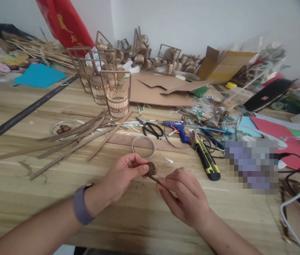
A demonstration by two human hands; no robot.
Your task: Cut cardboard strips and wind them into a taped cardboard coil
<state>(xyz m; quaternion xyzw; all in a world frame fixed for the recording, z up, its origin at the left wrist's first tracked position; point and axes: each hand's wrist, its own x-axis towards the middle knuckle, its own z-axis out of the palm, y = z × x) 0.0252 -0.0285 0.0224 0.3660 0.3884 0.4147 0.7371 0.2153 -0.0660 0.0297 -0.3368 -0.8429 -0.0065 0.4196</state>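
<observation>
Brown corrugated cardboard formed the small coil (151, 168), which I viewed remotely between the two hands, above the wooden table (51, 186). The left hand (122, 176) pinched its edge, thumb against fingers; the right hand (184, 193) was closed on its trailing strip (154, 179). I judged the inner turns wound, the tail unwound. Behind, a slatted basket (117, 102) stood assembled; loose strips (69, 141) lay uncoiled.

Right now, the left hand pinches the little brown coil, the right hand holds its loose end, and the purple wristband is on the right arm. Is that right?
Not quite: the head view shows the purple wristband on the left arm. The left hand does pinch the little brown coil, and the right hand holds its loose end.
</observation>
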